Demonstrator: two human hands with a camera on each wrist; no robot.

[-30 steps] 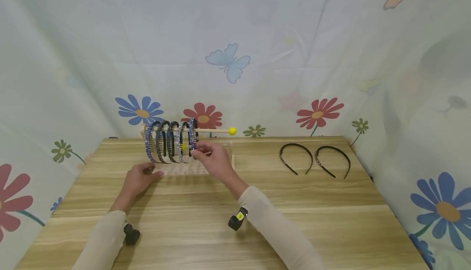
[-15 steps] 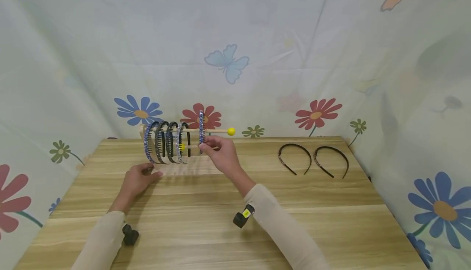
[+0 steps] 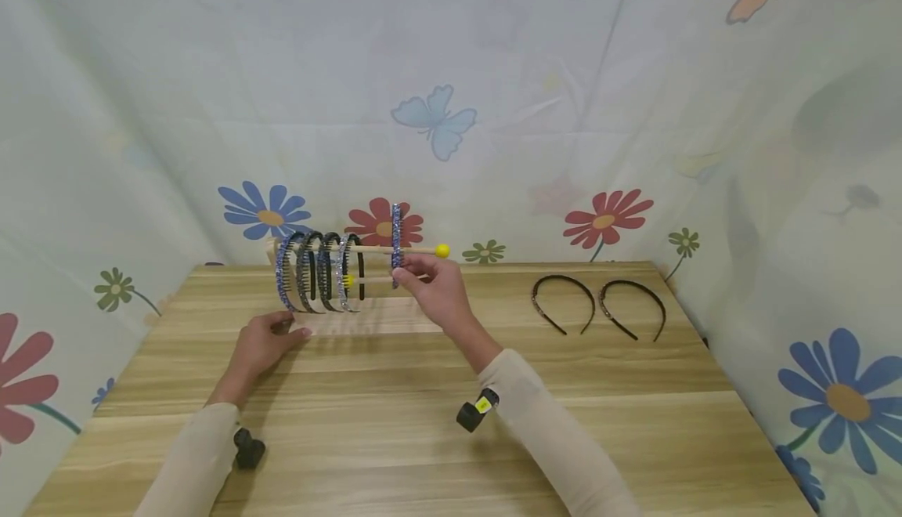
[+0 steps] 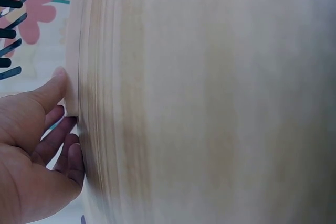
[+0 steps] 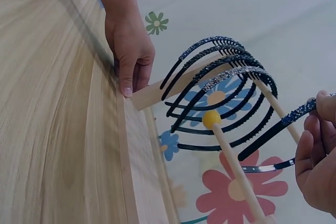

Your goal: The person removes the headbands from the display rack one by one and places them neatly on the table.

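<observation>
My left hand (image 3: pixel 259 348) grips the front left corner of the wooden rack's base (image 4: pixel 72 90), thumb on one side and fingers on the other. Several glittery toothed headbands hang in a row on the rack's upper rod; a silver one (image 5: pixel 231 74) is rightmost of them. Between the thumb and fingers of my right hand (image 3: pixel 440 294) is a blue glittery headband (image 3: pixel 396 227), held upright and overlapping the upper rod in the head view. It stands apart from the row, to its right. In the right wrist view its black ends point toward the lower rod (image 5: pixel 236 169).
The upper rod ends in a yellow ball (image 3: pixel 442 251), just right of the held headband; another yellow ball (image 5: pixel 211 119) tips the lower rod. Two thin black headbands lie on the right of the wooden table (image 3: pixel 352 439). A flowered curtain (image 3: pixel 521 157) hangs close behind.
My right hand has drawn the blue headband rightward along the upper rod, away from the row, turning it edge-on and raising it slightly. The left hand has stayed at the base.
</observation>
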